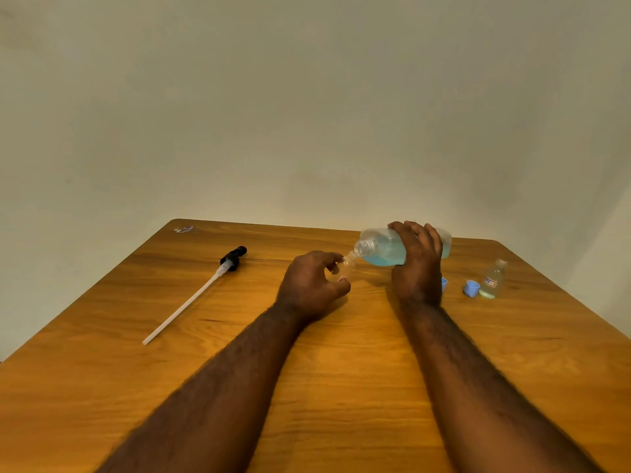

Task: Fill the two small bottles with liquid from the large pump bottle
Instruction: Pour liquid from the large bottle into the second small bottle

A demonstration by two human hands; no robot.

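Right hand (pixel 418 264) wraps large bottle (pixel 386 249), tipped so its mouth meets small bottle (pixel 347 266), pinched tilted by left hand (pixel 312 285) to catch liquid.

Head-worn wide view, looking forward and down — table (pixel 239 387), wall beyond

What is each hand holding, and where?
Right hand grips the large clear blue-liquid bottle round its body; left hand pinches the small clear bottle mid-body.

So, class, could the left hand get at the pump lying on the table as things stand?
Probably not yet: bare table lies between the left hand and the pump, but that hand holds the small bottle.
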